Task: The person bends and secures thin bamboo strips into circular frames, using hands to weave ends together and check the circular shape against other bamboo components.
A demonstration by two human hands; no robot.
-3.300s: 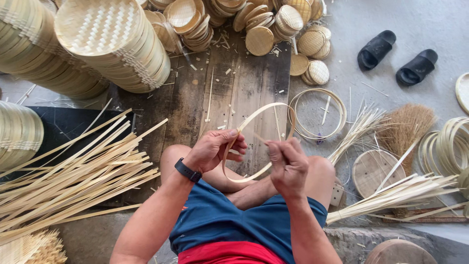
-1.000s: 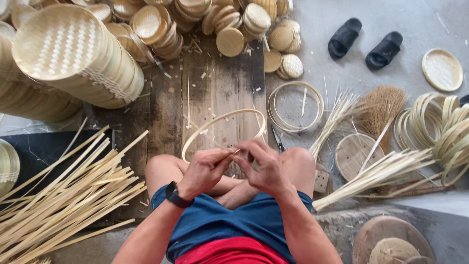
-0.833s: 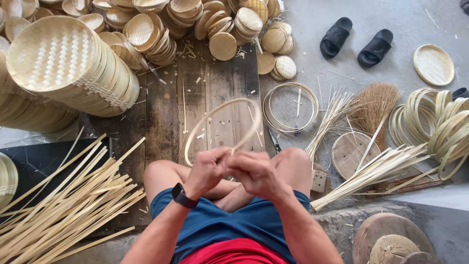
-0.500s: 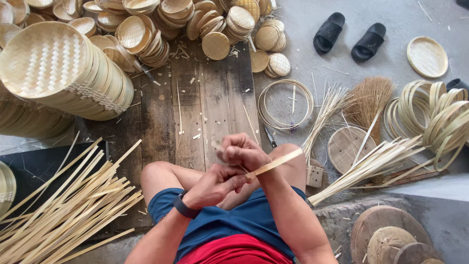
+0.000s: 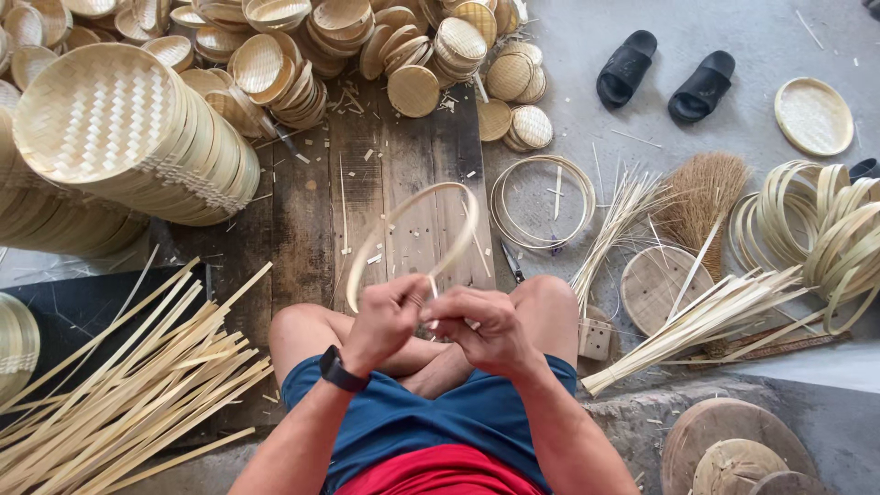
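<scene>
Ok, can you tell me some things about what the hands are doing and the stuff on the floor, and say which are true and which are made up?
1. Both hands, left hand and right hand, hold the thin pale bamboo hoop. True.
2. The pair of black sandals is on the person's feet. False: they lie on the grey floor, away from the person.
3. A black wristwatch is on the left wrist. True.
4. The long pale bamboo strips are stacked on the person's lap. False: they lie on the floor at the person's left.
</scene>
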